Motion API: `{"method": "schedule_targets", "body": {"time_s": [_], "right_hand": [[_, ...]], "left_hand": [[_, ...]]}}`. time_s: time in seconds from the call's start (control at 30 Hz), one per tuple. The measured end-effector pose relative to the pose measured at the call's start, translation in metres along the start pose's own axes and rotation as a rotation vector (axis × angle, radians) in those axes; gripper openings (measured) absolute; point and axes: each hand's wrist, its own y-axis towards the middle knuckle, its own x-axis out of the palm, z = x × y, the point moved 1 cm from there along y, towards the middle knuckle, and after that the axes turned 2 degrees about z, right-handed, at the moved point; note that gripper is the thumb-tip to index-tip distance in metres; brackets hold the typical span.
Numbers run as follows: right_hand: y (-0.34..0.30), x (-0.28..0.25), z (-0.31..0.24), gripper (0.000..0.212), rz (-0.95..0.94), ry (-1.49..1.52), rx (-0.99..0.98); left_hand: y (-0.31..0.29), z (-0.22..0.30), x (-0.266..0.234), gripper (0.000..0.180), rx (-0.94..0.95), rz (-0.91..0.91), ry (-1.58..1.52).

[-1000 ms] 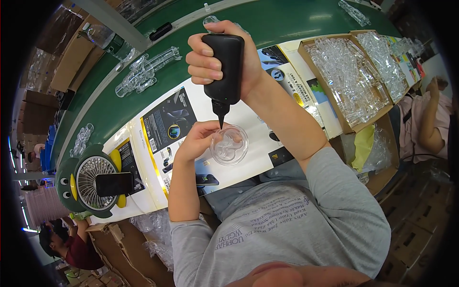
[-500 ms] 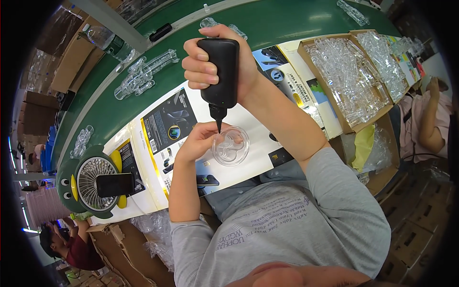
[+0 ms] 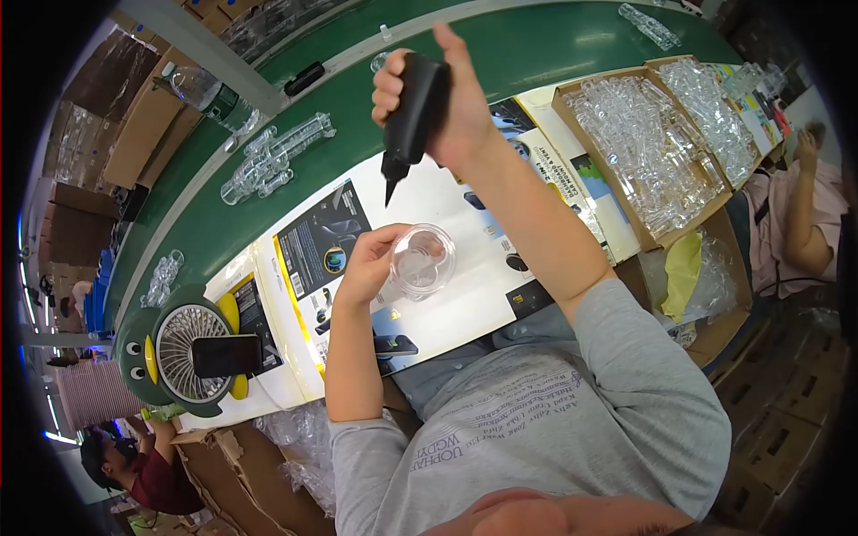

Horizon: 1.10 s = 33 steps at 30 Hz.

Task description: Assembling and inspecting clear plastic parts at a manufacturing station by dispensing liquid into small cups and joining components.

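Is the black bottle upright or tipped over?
Tipped: the right hand holds the black bottle aslant, its nozzle pointing downward, apart from the clear round piece.

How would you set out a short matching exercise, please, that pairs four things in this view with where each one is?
Things:
1. Black bottle
2. Clear round piece
3. Dark rectangular device
4. Yellow sheet

Places:
A. Held at its edge by the left hand
B. In front of the green fan
C. Inside an open cardboard box
D. Gripped in the right hand, nozzle pointing down

Right pairs: 1-D, 2-A, 3-B, 4-C.
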Motion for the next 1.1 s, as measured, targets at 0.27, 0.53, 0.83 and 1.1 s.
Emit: {"method": "schedule_targets", "body": {"time_s": [0.27,0.53,0.83,1.1], "right_hand": [[0.015,-0.028,-0.045,0.022,-0.063,-1.478,-0.189],[-0.014,-0.127,-0.048,0.032,-1.134,-2.613,-0.161],[-0.040,-0.069,-0.003,0.072,-0.641,-2.059,-0.037],[-0.022,-0.096,0.078,0.049,-0.036,-1.379,0.212]], "left_hand": [[0.003,0.005,-0.007,0.031,0.024,0.277,-0.197],[0.008,-0.003,-0.014,0.031,0.058,0.341,-0.242],[0.011,-0.018,-0.028,0.042,0.267,0.535,-0.515],[0.017,-0.005,-0.020,0.051,0.402,0.647,-0.658]]}}
